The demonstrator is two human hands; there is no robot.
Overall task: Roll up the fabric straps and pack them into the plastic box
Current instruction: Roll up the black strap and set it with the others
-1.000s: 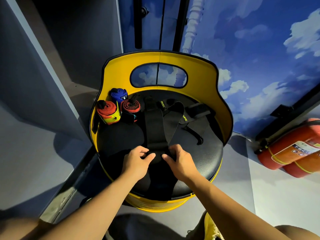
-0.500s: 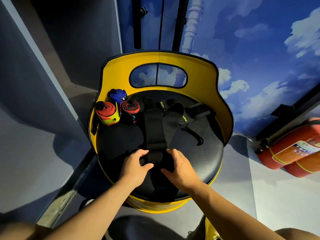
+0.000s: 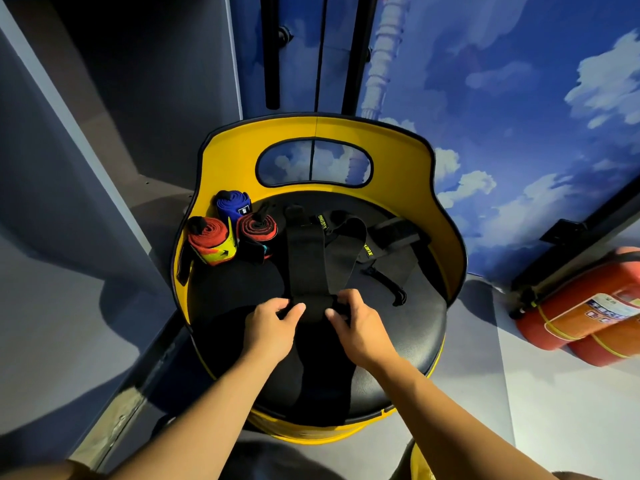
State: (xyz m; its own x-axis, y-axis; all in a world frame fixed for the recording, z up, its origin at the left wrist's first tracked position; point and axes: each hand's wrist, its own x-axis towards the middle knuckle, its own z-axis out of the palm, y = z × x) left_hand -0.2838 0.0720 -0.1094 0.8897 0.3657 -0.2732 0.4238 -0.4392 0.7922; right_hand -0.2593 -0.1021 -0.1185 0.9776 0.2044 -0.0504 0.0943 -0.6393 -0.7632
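Observation:
A long black fabric strap [image 3: 306, 258] lies flat along the black seat, running away from me. Its near end is a small roll, pinched on the left by my left hand [image 3: 273, 327] and on the right by my right hand [image 3: 360, 327]. More loose black straps [image 3: 349, 251] with yellow lettering lie beside it toward the back right. Three rolled straps stand at the back left: a blue one [image 3: 232, 206], a red and yellow one [image 3: 212, 242] and a red and black one [image 3: 256, 232]. No plastic box is in view.
The seat [image 3: 408, 341] is a round black cushion on a yellow barrel chair whose yellow backrest [image 3: 228, 161] curves round the far side. Two red fire extinguishers [image 3: 585, 313] lie on the floor at right. A grey wall panel stands at left.
Both hands have moved a little forward along the black strap, and the roll at its near end has turned further up the strap.

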